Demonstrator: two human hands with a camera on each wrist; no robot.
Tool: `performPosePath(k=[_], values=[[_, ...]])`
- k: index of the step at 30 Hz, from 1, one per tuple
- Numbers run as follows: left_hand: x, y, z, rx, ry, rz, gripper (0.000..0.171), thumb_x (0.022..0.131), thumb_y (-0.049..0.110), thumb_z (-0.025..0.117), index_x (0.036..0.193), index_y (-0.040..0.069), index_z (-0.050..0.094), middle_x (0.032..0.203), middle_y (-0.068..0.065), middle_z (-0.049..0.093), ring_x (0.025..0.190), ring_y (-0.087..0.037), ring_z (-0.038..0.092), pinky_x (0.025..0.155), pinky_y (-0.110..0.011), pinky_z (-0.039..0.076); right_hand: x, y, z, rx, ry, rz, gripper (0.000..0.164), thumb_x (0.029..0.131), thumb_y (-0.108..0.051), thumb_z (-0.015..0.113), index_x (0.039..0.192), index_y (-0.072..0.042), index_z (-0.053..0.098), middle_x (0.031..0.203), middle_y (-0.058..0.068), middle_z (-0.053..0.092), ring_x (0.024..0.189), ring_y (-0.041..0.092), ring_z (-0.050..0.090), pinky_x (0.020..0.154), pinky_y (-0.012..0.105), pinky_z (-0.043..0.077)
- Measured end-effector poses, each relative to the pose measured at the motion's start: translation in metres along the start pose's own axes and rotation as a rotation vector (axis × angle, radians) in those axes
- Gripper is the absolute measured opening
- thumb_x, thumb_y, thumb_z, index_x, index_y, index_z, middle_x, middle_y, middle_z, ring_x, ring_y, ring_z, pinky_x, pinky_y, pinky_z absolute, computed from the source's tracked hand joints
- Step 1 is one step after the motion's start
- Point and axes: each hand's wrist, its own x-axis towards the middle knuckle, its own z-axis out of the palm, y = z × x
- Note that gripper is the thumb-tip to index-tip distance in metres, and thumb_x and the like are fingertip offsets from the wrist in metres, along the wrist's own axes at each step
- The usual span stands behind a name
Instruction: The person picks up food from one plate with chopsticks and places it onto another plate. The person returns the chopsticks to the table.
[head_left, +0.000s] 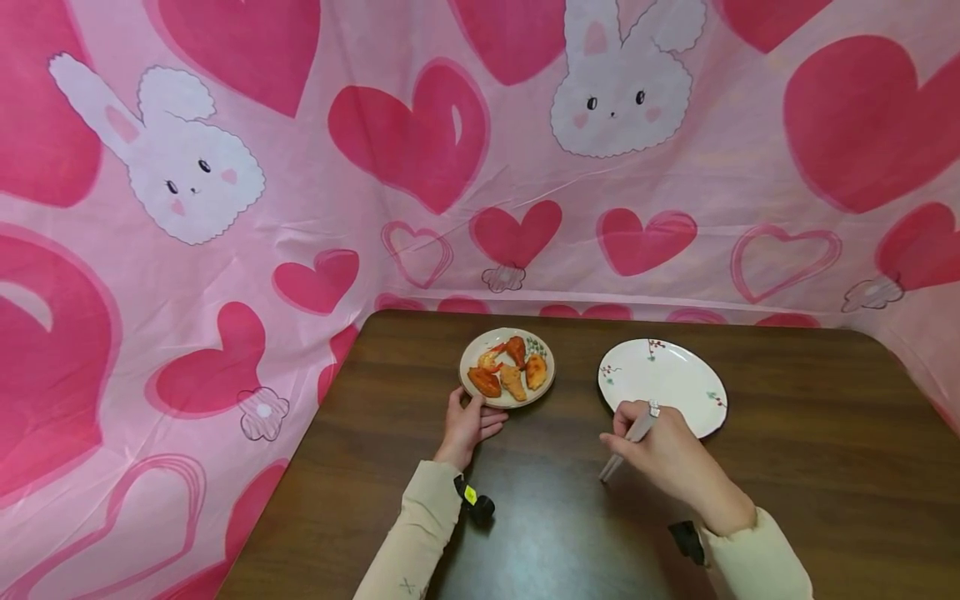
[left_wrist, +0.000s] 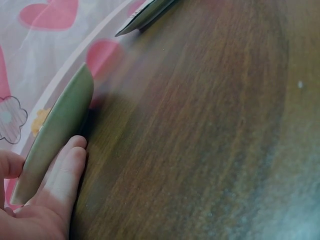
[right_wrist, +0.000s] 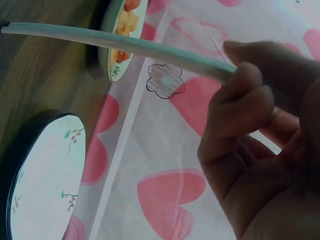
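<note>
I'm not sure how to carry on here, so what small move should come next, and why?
Perhaps swing the pale utensil in the right hand toward the food on the small plate: the left hand grips that plate, but the utensil sits apart from it.

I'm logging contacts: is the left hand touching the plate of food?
Touching: the left wrist view shows the left hand holding the plate of food, its edge between thumb and fingers.

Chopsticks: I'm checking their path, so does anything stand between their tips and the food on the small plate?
Nothing visible: just tabletop lies between the chopsticks and small plate; the left hand holds its near-left edge, beside that path.
</note>
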Motion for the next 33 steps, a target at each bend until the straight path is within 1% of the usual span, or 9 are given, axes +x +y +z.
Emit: performPosePath(k=[5, 10, 12, 16, 20, 23, 27, 30, 33], values=[[0.000, 0.001, -0.001, 0.004, -0.001, -0.006, 0.056, 0.100, 0.017, 0.044, 0.148, 0.009, 0.016, 0.092, -0.017, 0.073, 0.075, -0.019, 0.073, 0.069, -0.034, 0.061, 0.002, 0.000, 0.000, -0.035, -0.020, 0.049, 0.029, 0.080, -0.018, 0.077, 0.063, -0.020, 0.054, 0.056, -0.011, 0.041, 0.055, 0.000, 0.033, 0.048, 0.018, 0.031], [0.001, 0.000, -0.002, 0.007, -0.005, 0.001, 0.056, 0.100, 0.016, 0.044, 0.148, 0.008, 0.015, 0.095, -0.021, 0.072, 0.076, -0.020, 0.073, 0.069, -0.034, 0.061, 0.002, 0.000, 0.001, -0.030, -0.006, 0.047, 0.029, 0.081, -0.017, 0.076, 0.063, -0.020, 0.054, 0.056, -0.012, 0.040, 0.054, -0.001, 0.033, 0.047, 0.018, 0.031], [0.000, 0.000, -0.002, 0.007, -0.009, 0.001, 0.057, 0.100, 0.016, 0.043, 0.148, 0.008, 0.015, 0.096, -0.021, 0.072, 0.077, -0.020, 0.073, 0.070, -0.035, 0.061, 0.003, -0.001, 0.002, -0.031, 0.016, 0.035, 0.029, 0.082, -0.016, 0.075, 0.063, -0.021, 0.053, 0.057, -0.012, 0.040, 0.054, -0.001, 0.034, 0.048, 0.018, 0.031], [-0.001, 0.000, -0.002, 0.003, -0.018, -0.003, 0.059, 0.100, 0.016, 0.043, 0.149, 0.008, 0.012, 0.097, -0.022, 0.072, 0.078, -0.020, 0.073, 0.073, -0.036, 0.061, 0.005, -0.002, 0.005, 0.001, 0.089, 0.019, 0.026, 0.084, -0.019, 0.073, 0.066, -0.023, 0.056, 0.060, -0.013, 0.043, 0.055, 0.000, 0.037, 0.049, 0.018, 0.035], [-0.002, 0.001, -0.001, -0.005, -0.025, -0.001, 0.060, 0.100, 0.018, 0.043, 0.150, 0.008, 0.010, 0.102, -0.026, 0.070, 0.079, -0.022, 0.073, 0.074, -0.037, 0.061, 0.012, -0.001, 0.011, 0.081, 0.158, 0.025, 0.024, 0.088, -0.021, 0.070, 0.067, -0.022, 0.060, 0.061, -0.013, 0.050, 0.056, 0.001, 0.044, 0.052, 0.017, 0.038], [-0.002, 0.001, 0.000, -0.007, -0.025, -0.003, 0.062, 0.100, 0.018, 0.043, 0.151, 0.008, 0.009, 0.103, -0.026, 0.070, 0.079, -0.022, 0.073, 0.073, -0.037, 0.061, 0.017, 0.000, 0.016, 0.143, 0.182, 0.045, 0.026, 0.092, -0.021, 0.066, 0.066, -0.021, 0.060, 0.061, -0.011, 0.051, 0.059, 0.002, 0.047, 0.054, 0.016, 0.038], [-0.002, 0.001, 0.000, -0.004, -0.018, -0.007, 0.061, 0.100, 0.018, 0.044, 0.150, 0.008, 0.011, 0.097, -0.021, 0.072, 0.077, -0.020, 0.073, 0.072, -0.036, 0.061, 0.023, 0.001, 0.025, 0.197, 0.211, 0.052, 0.027, 0.093, -0.022, 0.064, 0.066, -0.021, 0.061, 0.062, -0.008, 0.051, 0.061, 0.005, 0.047, 0.055, 0.017, 0.039], [-0.001, -0.001, 0.000, 0.001, -0.010, -0.005, 0.058, 0.101, 0.017, 0.044, 0.149, 0.008, 0.013, 0.094, -0.018, 0.073, 0.076, -0.018, 0.072, 0.071, -0.035, 0.061, 0.028, 0.000, 0.032, 0.219, 0.230, 0.034, 0.027, 0.093, -0.021, 0.065, 0.066, -0.020, 0.060, 0.063, -0.008, 0.052, 0.062, 0.006, 0.047, 0.056, 0.018, 0.040], [0.000, -0.002, 0.000, 0.003, -0.001, 0.001, 0.056, 0.101, 0.017, 0.044, 0.148, 0.008, 0.015, 0.094, -0.019, 0.073, 0.076, -0.018, 0.072, 0.071, -0.035, 0.061, 0.034, -0.001, 0.039, 0.233, 0.243, 0.008, 0.028, 0.092, -0.020, 0.065, 0.065, -0.018, 0.060, 0.065, -0.008, 0.052, 0.064, 0.006, 0.048, 0.057, 0.018, 0.041]])
